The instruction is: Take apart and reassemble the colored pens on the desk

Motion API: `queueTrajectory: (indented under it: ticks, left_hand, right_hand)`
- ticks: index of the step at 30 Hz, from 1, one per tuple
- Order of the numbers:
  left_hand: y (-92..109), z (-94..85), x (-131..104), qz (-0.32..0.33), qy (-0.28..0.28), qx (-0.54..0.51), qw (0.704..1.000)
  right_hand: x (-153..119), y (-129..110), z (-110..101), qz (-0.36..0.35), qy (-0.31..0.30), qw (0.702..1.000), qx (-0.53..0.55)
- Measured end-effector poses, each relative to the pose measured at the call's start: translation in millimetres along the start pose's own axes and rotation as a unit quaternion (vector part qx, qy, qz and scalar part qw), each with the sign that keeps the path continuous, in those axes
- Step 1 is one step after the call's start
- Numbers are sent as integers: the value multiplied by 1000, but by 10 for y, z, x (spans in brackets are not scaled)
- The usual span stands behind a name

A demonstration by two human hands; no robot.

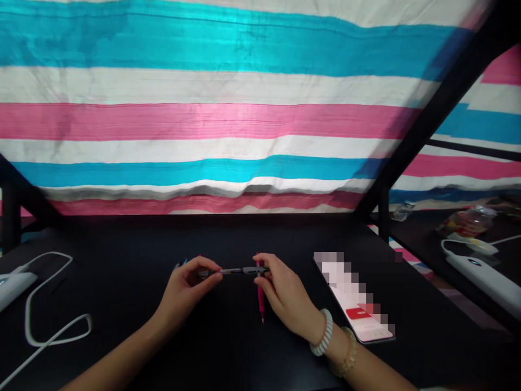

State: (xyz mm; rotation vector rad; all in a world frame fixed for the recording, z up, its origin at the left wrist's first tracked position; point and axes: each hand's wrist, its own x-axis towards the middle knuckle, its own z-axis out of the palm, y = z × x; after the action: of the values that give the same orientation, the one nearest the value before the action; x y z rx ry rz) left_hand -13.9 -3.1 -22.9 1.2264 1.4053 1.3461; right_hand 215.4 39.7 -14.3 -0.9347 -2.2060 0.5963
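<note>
Between my two hands a slim pen (233,271) with a clear barrel and a dark grip is held level above the black table (228,347). My left hand (185,290) is closed, thumb and fingers pinching the pen's left part. At the dark right end, my right hand (283,290) has its thumb and fingertips closed on the pen. A pink pen (261,298) lies lengthwise below the right fingertips, its middle partly covered. Behind my left hand a small blue item (185,261) peeks out, mostly hidden.
A lit phone (358,309) lies right of my right hand. On the left, a white cable (28,312) loops from a white device (16,288). Dark slanted frame bars (411,136) flank a striped sheet (211,122). Another white device (484,277) sits at far right.
</note>
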Motion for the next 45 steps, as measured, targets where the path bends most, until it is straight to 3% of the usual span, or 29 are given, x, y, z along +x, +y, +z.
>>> queueTrajectory:
  ticks: [8, 16, 20, 25, 31, 36, 39, 42, 45]
  left_hand:
    - [38, 14, -5, -8, -10, 6, 1000]
    - [20, 21, -8, 9, -4, 19, 1000]
    - [32, 13, -22, 12, -9, 32, 999]
    - [34, 18, -19, 14, 1, 20, 1000]
    - [0, 1, -21, 36, -16, 39, 998]
    - [9, 6, -34, 24, -11, 18, 1000]
    - [13, 17, -41, 13, -10, 10, 1000]
    - [12, 30, -49, 45, -11, 26, 999]
    - [9, 44, -61, 97, 6, 48, 994]
  right_hand:
    - [9, 14, -3, -15, 7, 999, -46]
    - [6, -11, 5, 0, 20, 1000, -15]
    - [17, -21, -19, -14, 7, 998, -58]
    - [17, -36, -20, -14, -7, 999, -31]
    - [17, -18, -14, -49, -12, 993, -110]
    - [11, -36, -12, -46, -11, 995, -82]
    - [10, -36, -8, -84, 2, 984, -158]
    - [5, -28, -5, -125, 11, 963, -240]
    - [-12, -33, -2, -130, -3, 962, -242]
